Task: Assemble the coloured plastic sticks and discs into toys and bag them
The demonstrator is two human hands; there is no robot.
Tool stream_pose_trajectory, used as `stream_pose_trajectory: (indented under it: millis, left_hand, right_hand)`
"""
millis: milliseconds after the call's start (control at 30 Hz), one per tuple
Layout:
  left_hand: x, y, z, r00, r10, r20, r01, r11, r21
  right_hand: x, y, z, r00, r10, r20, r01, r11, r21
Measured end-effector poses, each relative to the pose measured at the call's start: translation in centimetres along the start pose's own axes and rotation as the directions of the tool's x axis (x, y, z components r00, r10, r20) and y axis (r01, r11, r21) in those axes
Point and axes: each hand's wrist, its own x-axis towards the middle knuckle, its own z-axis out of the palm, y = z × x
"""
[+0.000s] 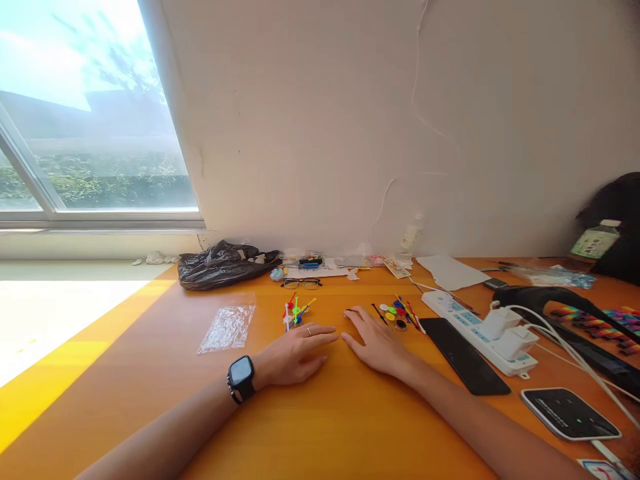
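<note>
My left hand (296,352) rests on the orange-brown table with its fingers stretched out and nothing in it. Just beyond its knuckles lies a small pile of coloured plastic sticks and round pieces (296,311), partly hidden by the hand. My right hand (374,341) lies open on the tabletop, fingers apart, holding nothing. Close to its right is a second pile of coloured discs and thin sticks (395,312), with red, yellow, green, white, blue and black pieces. The fingertips of both hands are near each other but apart.
A clear plastic bag (227,328) lies left of the left hand. Glasses (301,284) and a black plastic bag (220,265) are farther back. To the right are a dark phone (463,355), a power strip (477,333) with cables, and a black-screened device (570,413).
</note>
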Motion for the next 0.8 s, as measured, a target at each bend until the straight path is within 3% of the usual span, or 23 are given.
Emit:
stream_pose_trajectory:
  millis: [100, 200, 300, 367, 467, 600, 700, 800]
  left_hand:
    - [0.3, 0.7, 0.1, 1.000, 0.024, 0.007, -0.024, 0.999, -0.039]
    - [0.3, 0.1, 0.4, 1.000, -0.002, -0.025, 0.001, 1.000, -0.028]
    - [0.1, -1.0, 0.9, 0.996, -0.074, -0.057, 0.073, 0.997, -0.012]
    - [-0.1, -1.5, 1.2, 0.995, -0.096, -0.042, 0.095, 0.995, -0.008]
    - [-0.2, -1.8, 1.6, 0.995, -0.095, -0.012, 0.095, 0.995, -0.001]
    - [-0.2, -1.4, 1.4, 0.995, -0.093, -0.022, 0.094, 0.995, 0.029]
    - [0.0, -0.9, 0.8, 0.998, -0.054, -0.010, 0.054, 0.998, 0.018]
    - [0.2, -0.6, 0.4, 1.000, -0.027, 0.006, 0.027, 1.000, -0.003]
  right_hand:
    - [-0.3, -0.6, -0.6, 0.985, -0.171, -0.001, 0.169, 0.972, 0.164]
    - [-0.9, -1.4, -1.1, 0.943, -0.332, -0.005, 0.312, 0.883, 0.351]
    - [-1.4, -2.2, -1.3, 0.926, -0.377, 0.011, 0.328, 0.819, 0.472]
    - [-1.5, -2.5, -1.2, 0.934, -0.358, 0.022, 0.306, 0.826, 0.474]
    - [-1.3, -2.5, -1.0, 0.965, -0.260, -0.021, 0.251, 0.904, 0.345]
    - [-0.6, -1.5, -0.9, 0.995, -0.060, -0.080, 0.060, 0.998, 0.001]
    - [-0.3, -0.9, -1.0, 0.994, 0.087, -0.072, -0.100, 0.974, -0.204]
    - [-0.5, -1.1, -1.1, 0.985, 0.152, -0.084, -0.171, 0.930, -0.326]
